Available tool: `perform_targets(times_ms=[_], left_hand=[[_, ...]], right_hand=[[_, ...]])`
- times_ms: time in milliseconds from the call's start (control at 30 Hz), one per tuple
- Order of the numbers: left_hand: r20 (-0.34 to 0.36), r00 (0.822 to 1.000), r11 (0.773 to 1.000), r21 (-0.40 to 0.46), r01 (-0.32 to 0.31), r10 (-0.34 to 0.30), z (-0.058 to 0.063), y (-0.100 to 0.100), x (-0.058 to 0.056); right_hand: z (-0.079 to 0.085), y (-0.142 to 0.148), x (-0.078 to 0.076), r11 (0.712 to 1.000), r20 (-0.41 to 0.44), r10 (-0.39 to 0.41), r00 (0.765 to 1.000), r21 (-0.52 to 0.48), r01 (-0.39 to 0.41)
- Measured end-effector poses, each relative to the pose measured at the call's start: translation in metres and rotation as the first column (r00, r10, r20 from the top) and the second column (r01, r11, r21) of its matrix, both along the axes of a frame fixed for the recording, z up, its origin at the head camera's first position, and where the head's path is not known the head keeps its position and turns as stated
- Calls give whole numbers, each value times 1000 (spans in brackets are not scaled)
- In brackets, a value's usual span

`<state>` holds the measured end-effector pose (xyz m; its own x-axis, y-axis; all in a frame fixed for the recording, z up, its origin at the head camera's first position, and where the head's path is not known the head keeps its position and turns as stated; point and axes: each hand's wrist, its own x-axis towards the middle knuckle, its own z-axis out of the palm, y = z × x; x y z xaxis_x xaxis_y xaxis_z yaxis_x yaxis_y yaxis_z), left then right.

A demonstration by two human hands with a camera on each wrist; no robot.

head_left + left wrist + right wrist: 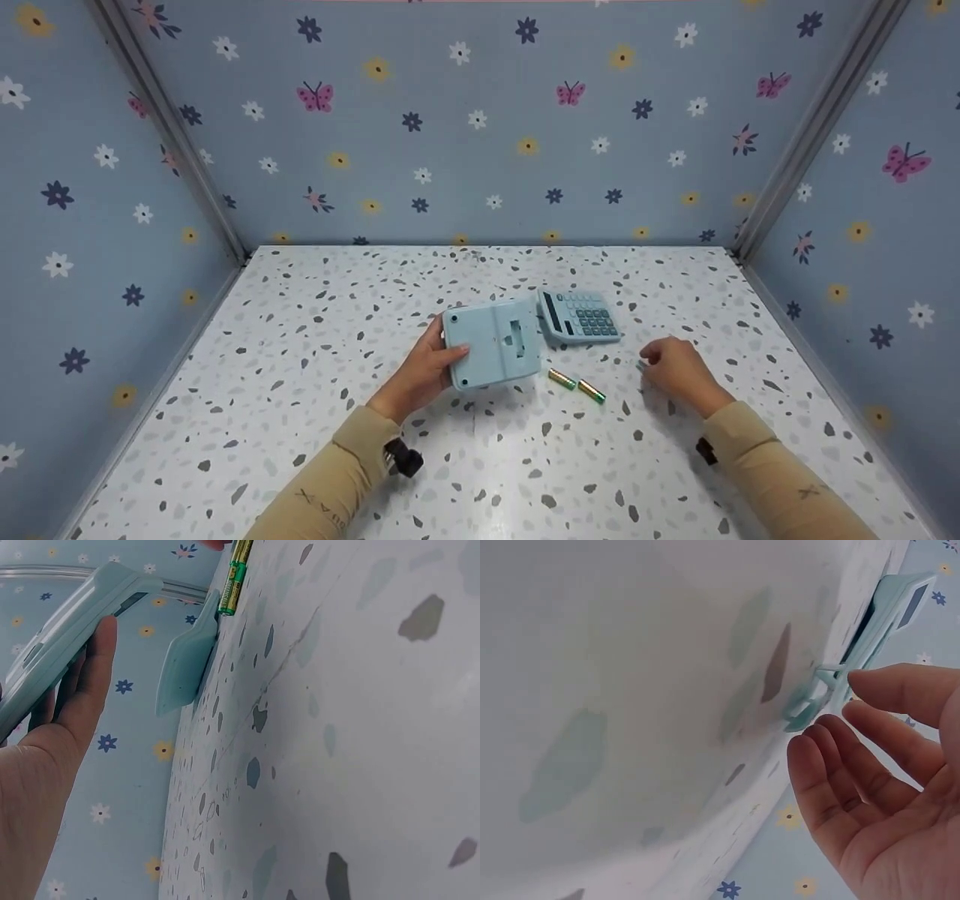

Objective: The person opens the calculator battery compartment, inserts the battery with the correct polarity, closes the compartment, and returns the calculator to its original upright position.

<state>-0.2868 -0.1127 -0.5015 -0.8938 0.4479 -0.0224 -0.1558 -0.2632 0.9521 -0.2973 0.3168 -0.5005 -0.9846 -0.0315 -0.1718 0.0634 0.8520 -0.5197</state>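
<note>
My left hand [426, 367] grips a light blue calculator [480, 352] along its left edge, thumb across the back. Its back faces up, showing round feet and an uncovered battery slot [519, 339]. In the left wrist view the fingers support this calculator [71, 634] from beneath. To the right, my right hand [679, 369] hovers low over the table with bent fingers. A small light blue plastic piece [804, 711], resembling a battery cover, shows by its fingertips; a gap separates thumb and fingers. Two green-and-gold batteries [576, 385] lie between the hands.
Another light blue calculator [581, 316] lies keys up on the speckled white table [337, 292], beyond the batteries. Flower-patterned blue panels [480, 150] close off the back and both sides. Metal posts [176, 142] stand in the corners.
</note>
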Motion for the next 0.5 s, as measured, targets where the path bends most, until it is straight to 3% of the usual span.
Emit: perform_targets(times_ms=[267, 500], left_hand=[[6, 1000, 1000, 13, -2, 2, -1, -1, 1], [-5, 1000, 1000, 12, 2, -2, -2, -1, 0]], right_hand=[[9, -13, 1, 1000, -7, 25, 1000, -7, -25], [13, -24, 6, 996, -86, 93, 992, 16, -92]])
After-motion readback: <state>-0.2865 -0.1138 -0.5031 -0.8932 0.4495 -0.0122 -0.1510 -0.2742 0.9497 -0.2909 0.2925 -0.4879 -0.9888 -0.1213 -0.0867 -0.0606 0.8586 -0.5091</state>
